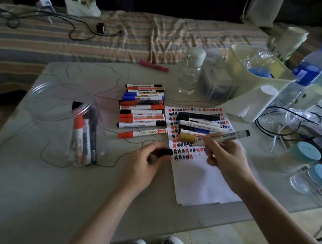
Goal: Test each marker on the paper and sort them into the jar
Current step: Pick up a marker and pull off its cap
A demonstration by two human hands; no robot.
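Note:
My right hand (223,155) grips an uncapped white marker (228,136), its tip over the marks on the white paper (200,180). My left hand (142,165) pinches the marker's black cap (165,152) just left of the paper's edge. The paper carries rows of red, black and blue test marks. Several more pens (198,123) lie across the paper's top. A stack of whiteboard markers (143,108) sits left of the paper. The clear plastic jar (63,102) stands at the left with several markers (83,138) upright inside.
A pink marker (153,65) lies at the table's far edge. Right of the paper stand a glass bottle (190,72), a clear box (217,81), a white bin (256,81), a water bottle (305,73), cables and blue-lidded tubs (309,161).

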